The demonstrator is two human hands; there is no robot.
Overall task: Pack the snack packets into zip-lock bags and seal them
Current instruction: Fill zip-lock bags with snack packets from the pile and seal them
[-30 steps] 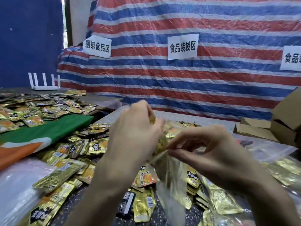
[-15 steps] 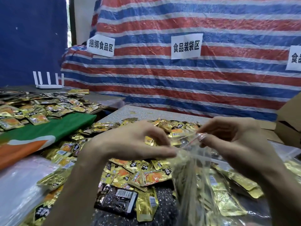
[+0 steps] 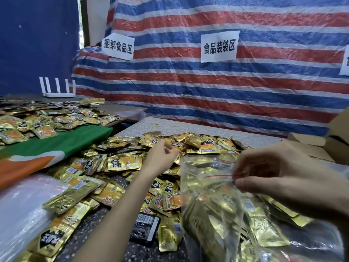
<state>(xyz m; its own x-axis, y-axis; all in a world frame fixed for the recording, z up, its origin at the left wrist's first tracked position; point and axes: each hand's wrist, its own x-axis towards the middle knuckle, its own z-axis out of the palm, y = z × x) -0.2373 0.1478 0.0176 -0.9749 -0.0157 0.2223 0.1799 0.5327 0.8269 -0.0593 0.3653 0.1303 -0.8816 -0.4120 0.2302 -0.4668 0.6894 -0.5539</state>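
Filling appears to be the step in hand: the right hand (image 3: 279, 178) is pinching the red-lined mouth of the clear plastic zip-lock bag (image 3: 207, 195), already partly loaded. The left hand (image 3: 160, 159) is curling over the heap of gold foil snack packets (image 3: 120, 163) just beside that mouth; whether it is gripping one, I cannot tell. The next move probably calls for carrying a packet rightward into the opening
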